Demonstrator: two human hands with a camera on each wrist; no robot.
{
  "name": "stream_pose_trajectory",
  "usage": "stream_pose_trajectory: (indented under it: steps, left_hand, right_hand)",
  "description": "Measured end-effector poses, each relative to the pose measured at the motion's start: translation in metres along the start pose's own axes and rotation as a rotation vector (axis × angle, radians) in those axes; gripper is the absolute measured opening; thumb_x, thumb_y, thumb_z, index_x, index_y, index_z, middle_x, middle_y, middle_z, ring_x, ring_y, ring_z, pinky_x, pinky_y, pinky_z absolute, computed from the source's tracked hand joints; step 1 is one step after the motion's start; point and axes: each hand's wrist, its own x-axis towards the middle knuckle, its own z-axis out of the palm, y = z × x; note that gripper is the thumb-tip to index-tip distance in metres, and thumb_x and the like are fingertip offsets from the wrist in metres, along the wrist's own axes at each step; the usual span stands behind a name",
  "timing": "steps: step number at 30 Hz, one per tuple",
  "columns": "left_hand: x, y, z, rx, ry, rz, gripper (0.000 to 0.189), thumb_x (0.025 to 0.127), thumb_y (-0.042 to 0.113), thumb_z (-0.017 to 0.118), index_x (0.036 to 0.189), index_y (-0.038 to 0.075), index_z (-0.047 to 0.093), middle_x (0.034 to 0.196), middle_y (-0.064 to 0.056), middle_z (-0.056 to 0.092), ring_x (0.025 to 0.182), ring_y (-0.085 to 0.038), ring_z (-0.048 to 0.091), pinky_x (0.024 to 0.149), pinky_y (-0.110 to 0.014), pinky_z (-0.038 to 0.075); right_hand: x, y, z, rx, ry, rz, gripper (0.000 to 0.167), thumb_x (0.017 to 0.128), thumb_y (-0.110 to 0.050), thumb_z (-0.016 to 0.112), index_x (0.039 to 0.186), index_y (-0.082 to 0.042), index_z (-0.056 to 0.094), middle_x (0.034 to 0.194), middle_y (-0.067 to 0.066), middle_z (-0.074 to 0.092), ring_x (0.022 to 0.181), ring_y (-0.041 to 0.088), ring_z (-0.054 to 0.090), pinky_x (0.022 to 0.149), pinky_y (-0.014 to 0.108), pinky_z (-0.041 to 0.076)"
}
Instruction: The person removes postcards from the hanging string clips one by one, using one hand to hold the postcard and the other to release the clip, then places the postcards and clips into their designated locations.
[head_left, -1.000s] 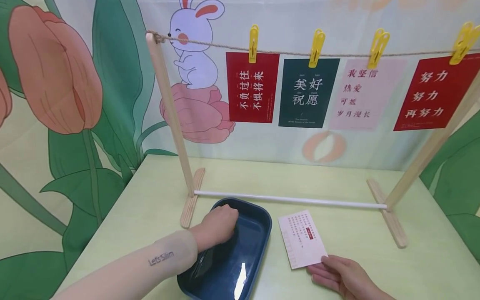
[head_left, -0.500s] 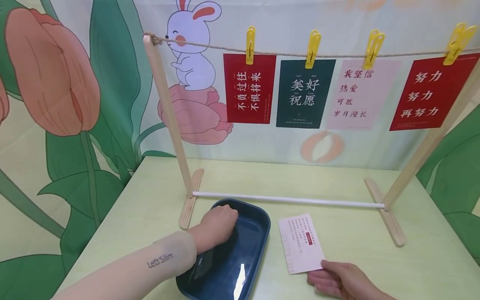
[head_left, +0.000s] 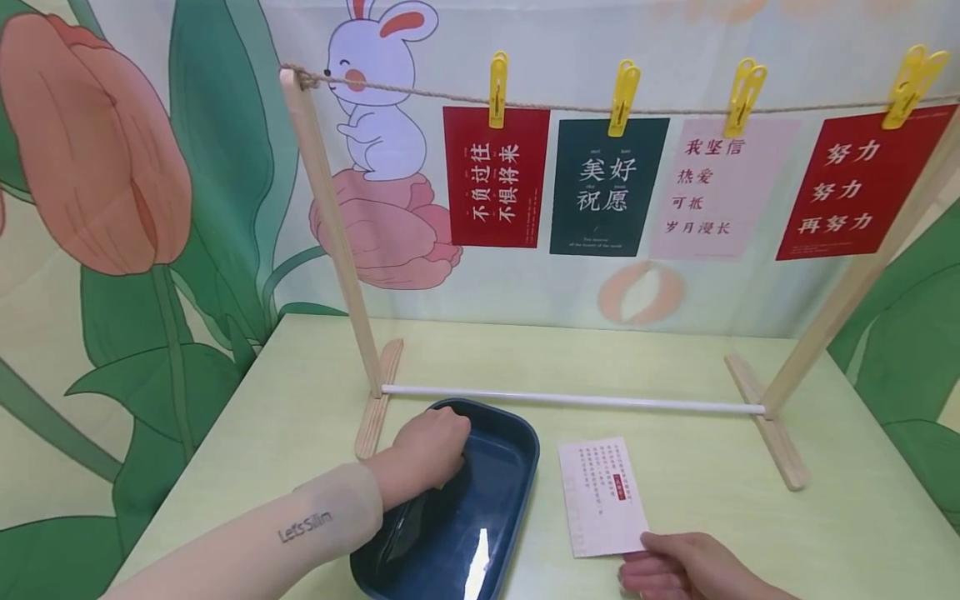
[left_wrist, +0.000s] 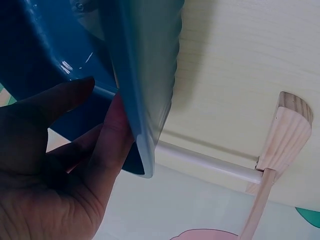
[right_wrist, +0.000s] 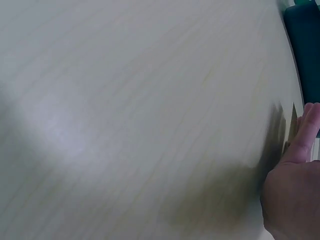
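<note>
One card (head_left: 603,500) pinched by right hand (head_left: 686,569), left hand (head_left: 430,446) in cut-off tray (head_left: 491,496), grip unclear

Rises behind the pale tabletop (head_left: 285,417) as a printed backdrop (head_left: 517,287); bears a white rabbit (head_left: 384,125) on a pink blossom (head_left: 397,229), a large tulip (head_left: 93,150) and green leaves (head_left: 221,158).

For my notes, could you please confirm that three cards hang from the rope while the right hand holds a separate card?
Not three: the head view shows four hanging from the rope, a red card, a dark green card, a pink card and a second red card. The right hand does hold a separate card.
</note>
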Motion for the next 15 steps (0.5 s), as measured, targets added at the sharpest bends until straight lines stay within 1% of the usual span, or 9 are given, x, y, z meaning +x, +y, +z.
stream_pose_trajectory:
  steps: [6, 8, 11, 15]
  left_hand:
    - [-0.001, 0.0, -0.001, -0.009, 0.001, 0.019, 0.019, 0.087, 0.005, 0.085, 0.073, 0.003, 0.071, 0.06, -0.007, 0.062, 0.061, -0.024, 0.068, 0.061, -0.038, 0.059]
    - [-0.001, 0.001, -0.001, -0.013, 0.002, 0.025, 0.019, 0.086, 0.005, 0.085, 0.073, 0.003, 0.071, 0.06, -0.007, 0.062, 0.062, -0.024, 0.069, 0.062, -0.038, 0.059]
    - [-0.001, 0.001, -0.002, -0.023, -0.003, 0.018, 0.019, 0.087, 0.006, 0.085, 0.074, 0.004, 0.071, 0.06, -0.006, 0.061, 0.061, -0.024, 0.068, 0.062, -0.038, 0.059]
    - [-0.001, 0.001, -0.003, -0.038, -0.024, 0.0, 0.018, 0.088, 0.007, 0.085, 0.076, 0.003, 0.072, 0.058, -0.004, 0.059, 0.059, -0.022, 0.066, 0.061, -0.036, 0.058]
  right_hand:
    - [-0.006, 0.001, -0.01, 0.073, 0.019, -0.028, 0.04, 0.113, -0.018, 0.052, 0.126, 0.017, 0.066, 0.112, 0.024, 0.078, 0.105, 0.028, 0.079, 0.096, 0.038, 0.06]
    - [-0.008, 0.001, -0.013, 0.066, 0.026, -0.026, 0.04, 0.113, -0.019, 0.052, 0.125, 0.017, 0.066, 0.112, 0.024, 0.078, 0.105, 0.027, 0.079, 0.096, 0.038, 0.06]
    - [-0.011, 0.001, -0.016, 0.052, 0.045, 0.009, 0.041, 0.113, -0.021, 0.052, 0.122, 0.015, 0.07, 0.111, 0.023, 0.078, 0.104, 0.027, 0.079, 0.095, 0.036, 0.06]
    - [-0.015, -0.001, -0.016, 0.056, 0.089, 0.067, 0.044, 0.114, -0.025, 0.052, 0.122, 0.014, 0.07, 0.111, 0.022, 0.079, 0.102, 0.026, 0.08, 0.096, 0.035, 0.06]
